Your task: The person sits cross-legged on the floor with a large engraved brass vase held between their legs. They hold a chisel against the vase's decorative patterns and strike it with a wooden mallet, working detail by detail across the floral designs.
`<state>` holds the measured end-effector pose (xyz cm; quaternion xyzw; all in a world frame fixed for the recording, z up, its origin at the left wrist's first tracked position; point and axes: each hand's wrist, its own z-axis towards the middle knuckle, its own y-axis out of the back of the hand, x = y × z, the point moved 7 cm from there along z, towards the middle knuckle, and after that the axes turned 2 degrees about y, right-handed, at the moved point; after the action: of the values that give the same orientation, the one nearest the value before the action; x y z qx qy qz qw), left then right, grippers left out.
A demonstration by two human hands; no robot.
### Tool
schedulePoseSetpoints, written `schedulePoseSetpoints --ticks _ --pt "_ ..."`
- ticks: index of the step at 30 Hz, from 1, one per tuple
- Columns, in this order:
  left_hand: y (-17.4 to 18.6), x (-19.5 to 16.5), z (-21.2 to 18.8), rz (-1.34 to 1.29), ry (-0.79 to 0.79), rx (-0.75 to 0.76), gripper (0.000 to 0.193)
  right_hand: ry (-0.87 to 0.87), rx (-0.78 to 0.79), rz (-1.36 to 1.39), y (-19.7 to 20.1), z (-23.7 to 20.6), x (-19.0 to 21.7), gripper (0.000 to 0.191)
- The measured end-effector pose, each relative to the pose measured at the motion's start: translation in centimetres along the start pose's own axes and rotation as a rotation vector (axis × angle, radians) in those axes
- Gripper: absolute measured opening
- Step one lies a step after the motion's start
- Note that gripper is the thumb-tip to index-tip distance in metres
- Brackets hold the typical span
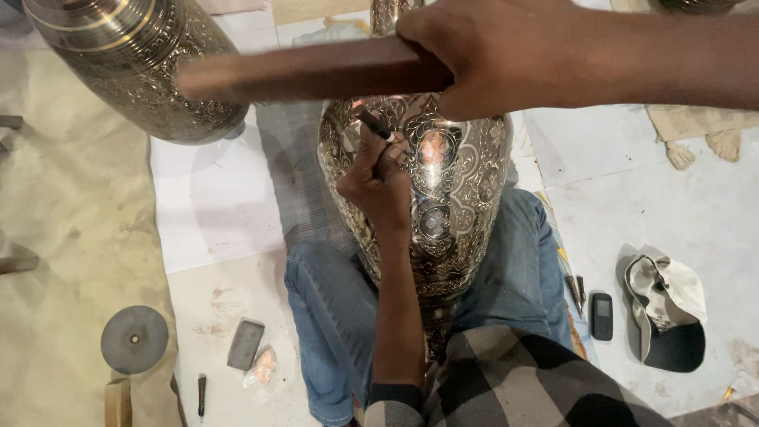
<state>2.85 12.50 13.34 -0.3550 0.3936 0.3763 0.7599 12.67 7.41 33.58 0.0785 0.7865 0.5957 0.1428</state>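
Note:
A large engraved brass vase [455, 205] lies between my knees, its body pointing away from me. My left hand [378, 188] rests on the vase's left side and grips a short dark chisel [375, 125], whose tip touches the engraved surface. Above it, my right hand [494, 55] comes in from the right. It is closed around one end of a brown wooden mallet stick [308, 73], which is held level over the vase and is blurred by motion.
A second engraved brass vase [134, 67] lies at the top left. On the floor to the left are a round grey disc [134, 338], a grey block [245, 344] and a small tool [202, 394]. To the right lie a cap [668, 312], a small phone [602, 316] and spare punches [575, 289].

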Motion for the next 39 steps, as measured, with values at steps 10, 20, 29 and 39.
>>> schedulePoseSetpoints --ticks 10,20,29,39 --pt "-0.3 1.0 -0.1 -0.121 0.012 -0.024 0.033 0.06 -0.177 0.247 0.6 -0.6 -1.5 0.048" --pt "-0.2 1.2 -0.1 -0.007 0.057 -0.026 0.036 -0.1 0.189 -0.123 -2.2 0.2 -2.2 0.037" --pt "0.1 -0.7 0.2 -0.016 0.041 -0.039 0.036 -0.024 0.084 -0.009 -2.6 -0.6 -3.3 0.039" --pt "16.6 4.4 -3.9 -0.036 0.569 -0.288 0.05 -0.698 -0.749 1.312 -28.1 -14.5 -5.3 0.011"
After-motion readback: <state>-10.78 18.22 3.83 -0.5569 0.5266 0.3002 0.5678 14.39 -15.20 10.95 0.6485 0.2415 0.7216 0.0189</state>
